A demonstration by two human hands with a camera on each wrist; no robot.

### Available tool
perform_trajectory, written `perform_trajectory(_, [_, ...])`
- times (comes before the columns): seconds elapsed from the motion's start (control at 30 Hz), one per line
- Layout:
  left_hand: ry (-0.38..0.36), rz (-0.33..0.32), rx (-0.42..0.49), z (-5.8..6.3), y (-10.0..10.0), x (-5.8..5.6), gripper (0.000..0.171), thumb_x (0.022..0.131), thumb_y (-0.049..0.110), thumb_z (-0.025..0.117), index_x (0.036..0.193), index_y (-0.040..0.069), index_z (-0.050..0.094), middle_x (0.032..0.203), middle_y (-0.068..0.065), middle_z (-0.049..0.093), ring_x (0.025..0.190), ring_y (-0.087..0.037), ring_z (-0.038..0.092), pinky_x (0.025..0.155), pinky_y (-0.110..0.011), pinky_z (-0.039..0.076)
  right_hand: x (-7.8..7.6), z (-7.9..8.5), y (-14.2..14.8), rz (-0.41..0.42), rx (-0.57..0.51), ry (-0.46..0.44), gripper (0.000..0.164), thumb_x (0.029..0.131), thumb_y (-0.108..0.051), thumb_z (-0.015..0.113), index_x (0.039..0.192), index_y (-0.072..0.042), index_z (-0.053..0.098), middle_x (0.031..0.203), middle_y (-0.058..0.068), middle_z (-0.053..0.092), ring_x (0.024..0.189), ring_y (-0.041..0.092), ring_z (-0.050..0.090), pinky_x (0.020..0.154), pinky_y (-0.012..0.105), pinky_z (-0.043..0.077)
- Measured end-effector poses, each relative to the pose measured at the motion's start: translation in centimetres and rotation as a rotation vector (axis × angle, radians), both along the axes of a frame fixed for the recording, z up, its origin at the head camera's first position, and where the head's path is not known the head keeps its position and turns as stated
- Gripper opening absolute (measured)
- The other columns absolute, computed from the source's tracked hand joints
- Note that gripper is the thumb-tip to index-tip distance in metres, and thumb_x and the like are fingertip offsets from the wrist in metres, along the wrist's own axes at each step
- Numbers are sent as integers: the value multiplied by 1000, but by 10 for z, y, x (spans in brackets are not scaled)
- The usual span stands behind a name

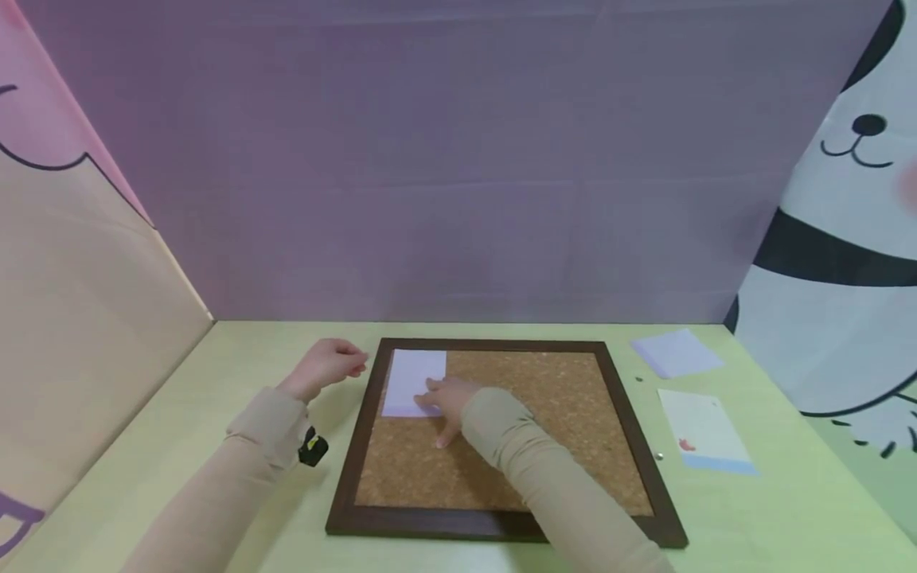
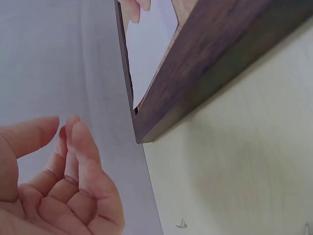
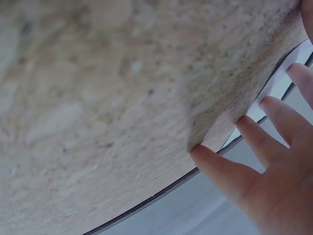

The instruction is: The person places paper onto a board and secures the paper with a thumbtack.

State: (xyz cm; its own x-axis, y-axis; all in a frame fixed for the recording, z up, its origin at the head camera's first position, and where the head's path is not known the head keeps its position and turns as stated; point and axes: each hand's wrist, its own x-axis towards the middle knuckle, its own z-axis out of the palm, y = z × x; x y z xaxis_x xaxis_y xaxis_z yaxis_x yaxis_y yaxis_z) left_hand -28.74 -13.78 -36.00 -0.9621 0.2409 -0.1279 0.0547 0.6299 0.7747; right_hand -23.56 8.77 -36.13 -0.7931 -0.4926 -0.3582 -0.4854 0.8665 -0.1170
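A corkboard (image 1: 573, 430) with a dark brown wooden frame (image 1: 423, 524) lies on the table. In its upper left corner is a plain white sheet of paper (image 1: 411, 378). My right hand (image 1: 453, 402) rests with spread fingers on the sheet's right side and the cork beside it; in the right wrist view the fingertips (image 3: 198, 151) touch the surface. To the left of the frame, my left hand (image 1: 325, 368) hovers in the air. Its fingers are loosely bent, and the left wrist view shows a gap between thumb and fingertips with nothing visible in it.
Right of the board lie a blank pale sheet (image 1: 677, 352) and a card with a red print and blue strip (image 1: 705, 430). Small pins, one silvery (image 1: 660, 456), lie near the frame's right side. A pointed tack (image 2: 181, 224) stands on the table in the left wrist view.
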Motion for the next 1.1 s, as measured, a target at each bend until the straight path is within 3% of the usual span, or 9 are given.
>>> perform_trajectory(0.3, [5,-6,56,4,-13,10,35,96,18,51,116,-10,58,107,-21,66,92,-18,64,89,-39,51,-1,1,3,-15,-10,-2,77,74,-30,79,142,-19,43,154,8,28,141,32,27,117,41,22])
perform_trajectory(0.6, [11,-33,72,12,-30,12,40,98,21,49,121,-11,52,122,-29,56,111,-38,57,96,-47,47,-1,3,3,-40,-9,-21,78,75,-30,77,144,-21,40,156,6,25,143,31,24,116,44,21])
perform_trajectory(0.8, [-24,-8,63,10,-44,15,41,99,22,46,123,-11,49,127,-31,51,115,-40,54,96,-48,46,-2,1,-1,-24,0,-25,79,74,-31,78,143,-21,41,155,7,26,142,31,24,117,43,21])
perform_trajectory(1.1, [-13,32,40,9,-53,17,42,99,23,46,125,-11,48,126,-31,53,114,-40,55,94,-46,47,-4,-4,0,-23,-1,-14,79,74,-30,78,143,-22,41,155,7,25,141,32,26,116,45,23])
